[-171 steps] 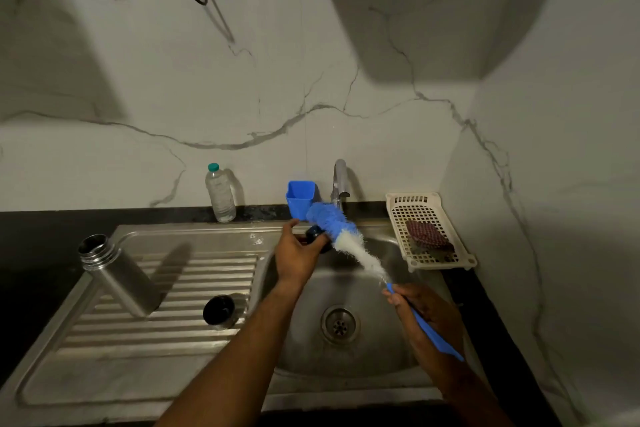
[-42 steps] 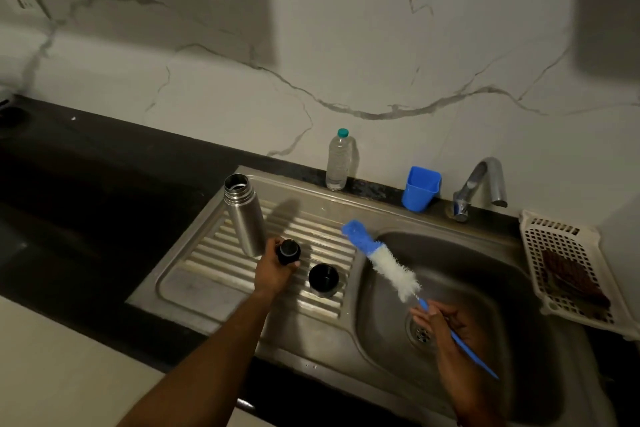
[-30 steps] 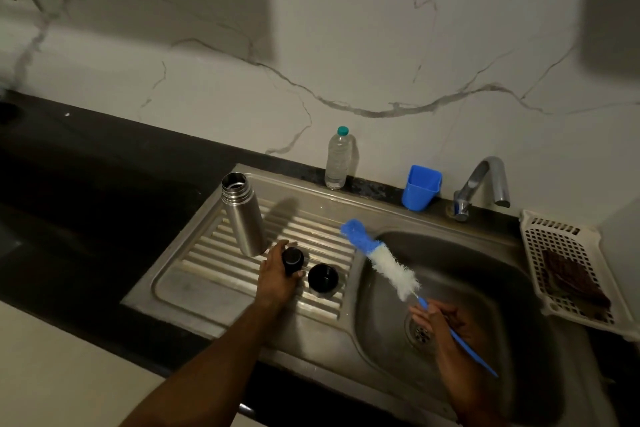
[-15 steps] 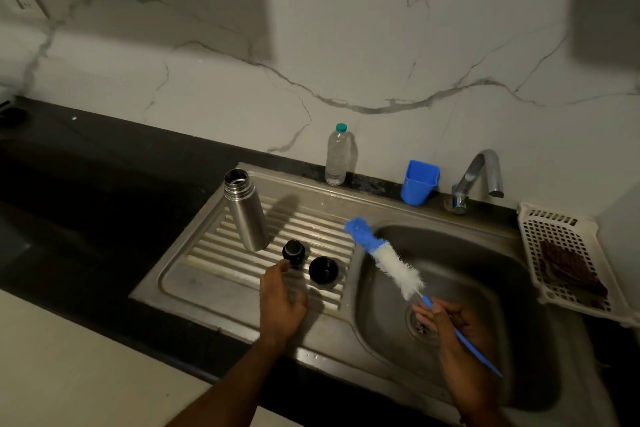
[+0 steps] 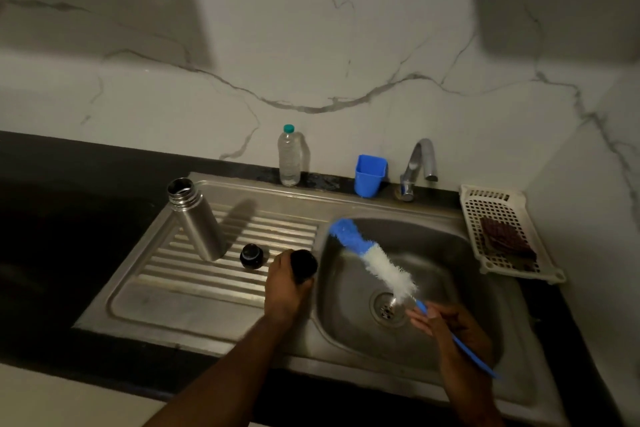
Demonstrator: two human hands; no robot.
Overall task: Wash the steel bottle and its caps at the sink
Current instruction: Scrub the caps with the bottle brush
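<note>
The open steel bottle [image 5: 199, 220] stands upright on the ridged drainboard [image 5: 194, 274] at the left. A small black inner cap [image 5: 251, 255] sits just right of its base. My left hand [image 5: 287, 282] grips the larger black cup cap [image 5: 304, 265] at the drainboard's right edge, beside the basin. My right hand [image 5: 450, 326] holds the blue handle of a bottle brush [image 5: 374, 262]; its white and blue head points up-left over the sink basin [image 5: 460, 274], above the drain [image 5: 386, 307].
A clear plastic water bottle [image 5: 289, 156], a blue cup [image 5: 370, 175] and the tap [image 5: 419, 163] line the back edge. A white perforated tray [image 5: 498, 208] with a dark scrub pad [image 5: 504, 241] sits at the right. Black counter [image 5: 69, 204] lies to the left.
My left hand set the small inner cap down beside the bottle, let go, then moved right and took hold of the larger black cap. The brush stayed over the basin.
</note>
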